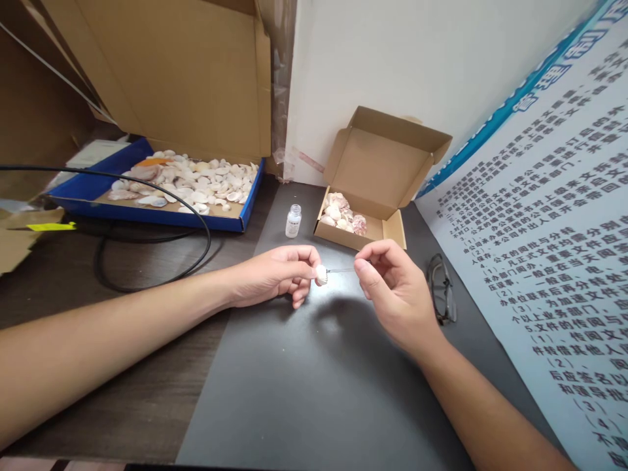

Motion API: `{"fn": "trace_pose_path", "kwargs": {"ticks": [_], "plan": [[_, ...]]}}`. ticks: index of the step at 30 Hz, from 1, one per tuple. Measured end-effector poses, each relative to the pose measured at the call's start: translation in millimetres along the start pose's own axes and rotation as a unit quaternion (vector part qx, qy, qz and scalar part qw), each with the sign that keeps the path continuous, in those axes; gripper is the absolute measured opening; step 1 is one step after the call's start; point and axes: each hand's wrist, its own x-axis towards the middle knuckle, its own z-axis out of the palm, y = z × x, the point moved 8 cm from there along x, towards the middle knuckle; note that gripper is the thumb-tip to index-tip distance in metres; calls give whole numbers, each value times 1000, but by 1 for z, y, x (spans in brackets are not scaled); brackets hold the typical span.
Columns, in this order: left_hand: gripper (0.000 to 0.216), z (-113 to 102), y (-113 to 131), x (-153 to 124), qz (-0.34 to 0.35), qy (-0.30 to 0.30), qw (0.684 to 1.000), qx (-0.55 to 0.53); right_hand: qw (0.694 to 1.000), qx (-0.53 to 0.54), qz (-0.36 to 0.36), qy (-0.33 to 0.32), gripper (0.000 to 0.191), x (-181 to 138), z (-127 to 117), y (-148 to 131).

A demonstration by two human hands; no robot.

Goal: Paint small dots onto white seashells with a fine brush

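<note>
Between the thumb and fingers of my left hand [287, 271] is a small white ribbed seashell [321, 275], held above the dark mat. My right hand [390, 281] faces it, with thumb and forefinger pinched on a thin dark rod [341, 270]. The rod's darker tip reaches the shell's right edge; its other end is hidden in the fingers, and I cannot tell its exact kind. A small clear bottle [293, 222] with a white label stands upright just beyond my left hand. Behind both hands, an open cardboard box [370, 239] holds several white and pinkish shells [338, 212].
A blue-sided box [206, 221] full of shells [196, 180] sits at the back left, its lid raised. A black cable [209, 242] loops before it. Glasses [443, 288] lie right of my right hand, near a printed sheet [554, 196]. A white wall [392, 59] closes the back.
</note>
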Motion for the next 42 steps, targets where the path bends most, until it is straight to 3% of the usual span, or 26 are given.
{"fn": "trace_pose_path", "kwargs": {"ticks": [7,17,42], "plan": [[12,0,0,0,-4,8,1000,7,998,50,22,-12,11,0,2,4],[12,0,-1,-1,-7,3,1000,6,997,-74,3,9,8,1,-3,1],[14,0,-2,0,-5,-3,1000,-1,1000,15,-9,-6,9,-1,-2,-4]]}}
